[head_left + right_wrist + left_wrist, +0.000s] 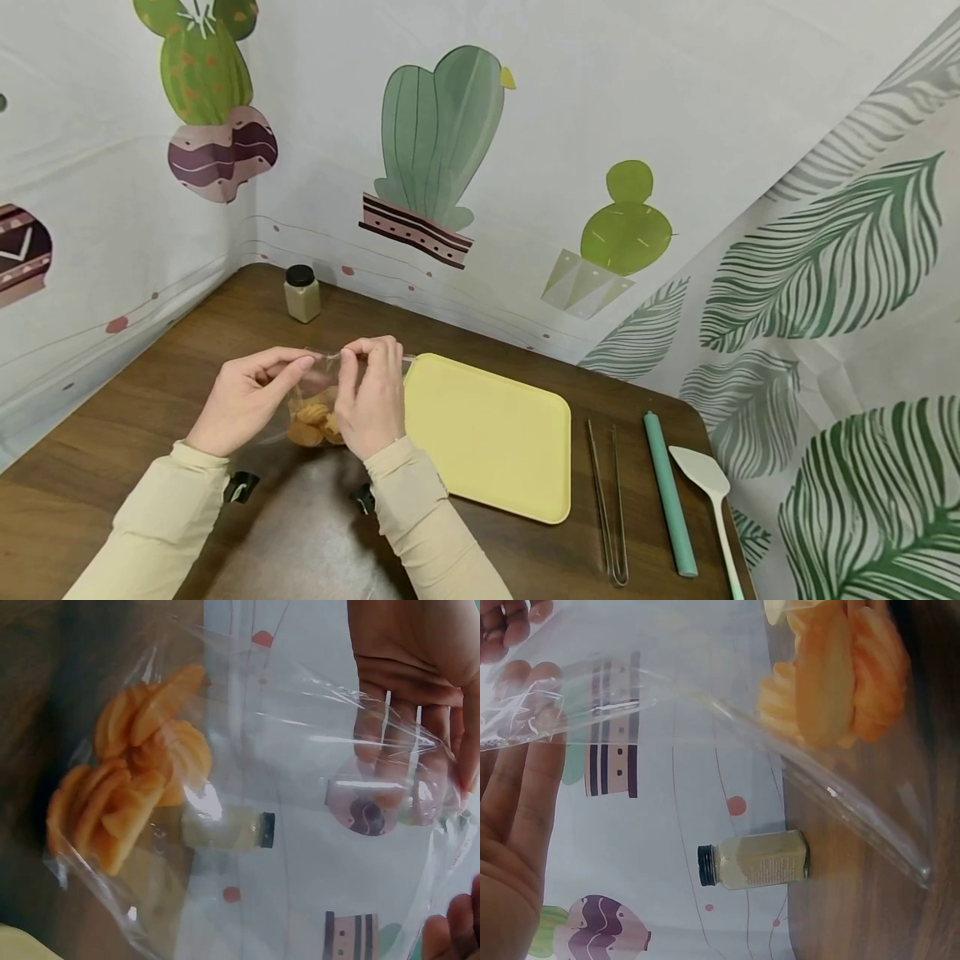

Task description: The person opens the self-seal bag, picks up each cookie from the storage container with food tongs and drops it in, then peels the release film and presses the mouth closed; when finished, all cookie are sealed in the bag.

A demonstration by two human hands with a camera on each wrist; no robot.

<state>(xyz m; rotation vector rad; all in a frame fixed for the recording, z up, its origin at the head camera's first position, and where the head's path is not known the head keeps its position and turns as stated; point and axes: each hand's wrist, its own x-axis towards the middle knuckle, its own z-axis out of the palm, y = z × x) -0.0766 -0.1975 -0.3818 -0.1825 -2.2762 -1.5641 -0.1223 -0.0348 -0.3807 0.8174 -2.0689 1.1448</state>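
Observation:
A clear plastic bag [292,742] holding several ridged, golden-orange cookies [127,765] hangs above the wooden table. My left hand [243,398] pinches its upper edge between thumb and forefinger. On the other side of that edge, my right hand [375,400] pinches the film, close to the left fingertips. The cookies lie bunched in the bottom of the bag, partly hidden behind the right hand in the head view. Whether the bag's mouth is parted, I cannot tell.
A black-capped jar [302,298] of pale contents stands at the far left table corner. Right of my hands lies a yellow tray [495,442]. Further right are metal tongs [617,508], a green rod [670,496] and a white spatula [705,475] by the table edge.

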